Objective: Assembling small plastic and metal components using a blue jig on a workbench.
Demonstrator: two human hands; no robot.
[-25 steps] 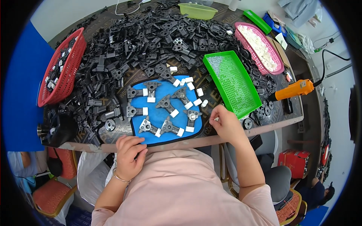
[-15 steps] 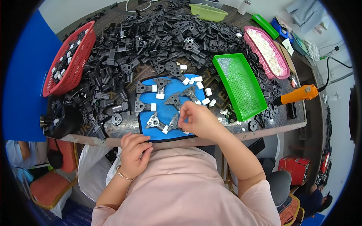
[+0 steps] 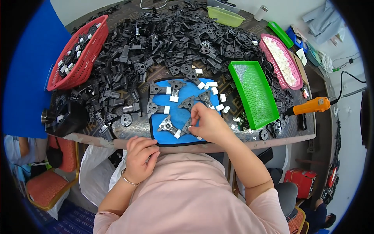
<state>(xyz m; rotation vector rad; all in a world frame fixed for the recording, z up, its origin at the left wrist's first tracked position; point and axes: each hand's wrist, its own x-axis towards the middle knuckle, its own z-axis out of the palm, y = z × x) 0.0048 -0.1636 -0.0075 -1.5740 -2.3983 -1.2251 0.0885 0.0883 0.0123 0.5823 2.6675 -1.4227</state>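
Over the lower right of the blue mat, my right hand is closed in a pinch at a black plastic part. Whatever is between its fingertips is too small or hidden to name. My left hand lies at the table's front edge, fingers loosely stretched and holding nothing. Close to it on the mat is a black bracket with a metal piece in its middle and a white end. Several similar black brackets with white ends lie across the mat.
A large heap of black plastic parts covers the table's back. Red basket stands left; green tray and pink basket of white pieces stand right. An orange corded tool lies at the right edge. Small metal pieces lie beside the tray.
The view has shifted, so the table and its things sit farther right in the picture. My right fingertips are slightly closer to the black part. My left hand stays at the edge.
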